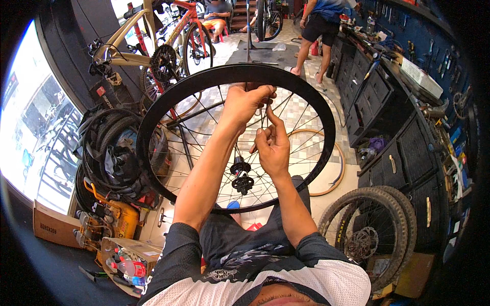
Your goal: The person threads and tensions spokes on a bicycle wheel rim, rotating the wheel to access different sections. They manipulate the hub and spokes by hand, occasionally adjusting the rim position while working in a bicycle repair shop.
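A bicycle wheel with a deep black rim (pixel 327 137) and thin dark spokes (pixel 301 118) is tilted in front of me over my lap. Its black hub (pixel 242 176) hangs among the spokes, disc mount toward me. My left hand (pixel 247 104) is at the far inner side of the rim, fingertips pinched together; whatever small part they hold is hidden. Just below and to the right, my right hand (pixel 273 145) is closed around a spoke, its index finger stretched up toward the left fingertips. No tyre is on this rim.
Bicycles (pixel 163 58) and a heap of black tyres (pixel 109 140) stand left, above a yellow machine (pixel 125 217) and a box of bottles (pixel 130 268). Black drawers (pixel 403 163) and knobby-tyred wheels (pixel 365 232) are right. A person (pixel 320 35) stands at the far bench.
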Action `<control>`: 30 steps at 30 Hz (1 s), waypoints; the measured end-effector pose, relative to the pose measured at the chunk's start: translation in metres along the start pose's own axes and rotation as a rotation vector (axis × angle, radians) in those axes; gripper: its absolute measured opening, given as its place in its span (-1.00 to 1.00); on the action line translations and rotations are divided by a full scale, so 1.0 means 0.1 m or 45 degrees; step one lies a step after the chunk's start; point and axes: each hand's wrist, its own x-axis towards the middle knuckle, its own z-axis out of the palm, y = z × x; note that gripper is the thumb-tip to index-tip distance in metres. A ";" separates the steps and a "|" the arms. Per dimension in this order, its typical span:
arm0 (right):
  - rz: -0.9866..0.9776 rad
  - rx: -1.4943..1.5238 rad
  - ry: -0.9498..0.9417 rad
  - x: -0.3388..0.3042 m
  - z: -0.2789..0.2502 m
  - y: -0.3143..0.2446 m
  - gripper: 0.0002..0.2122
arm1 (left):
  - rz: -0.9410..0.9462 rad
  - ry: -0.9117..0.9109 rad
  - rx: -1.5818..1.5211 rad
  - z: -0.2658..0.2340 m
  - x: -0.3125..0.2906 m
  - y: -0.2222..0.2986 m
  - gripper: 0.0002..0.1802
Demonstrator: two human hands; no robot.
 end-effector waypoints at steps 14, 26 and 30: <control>-0.027 -0.031 0.014 0.01 0.01 -0.02 -0.49 | -0.056 -0.042 -0.109 0.06 -0.01 0.05 -0.75; -0.001 -0.060 0.054 0.05 0.01 0.02 -0.50 | -0.012 -0.018 -0.046 0.06 0.02 0.01 -0.74; 0.015 -0.078 -0.009 0.04 -0.02 0.06 -0.46 | 0.084 0.033 0.130 0.07 0.01 -0.02 -0.71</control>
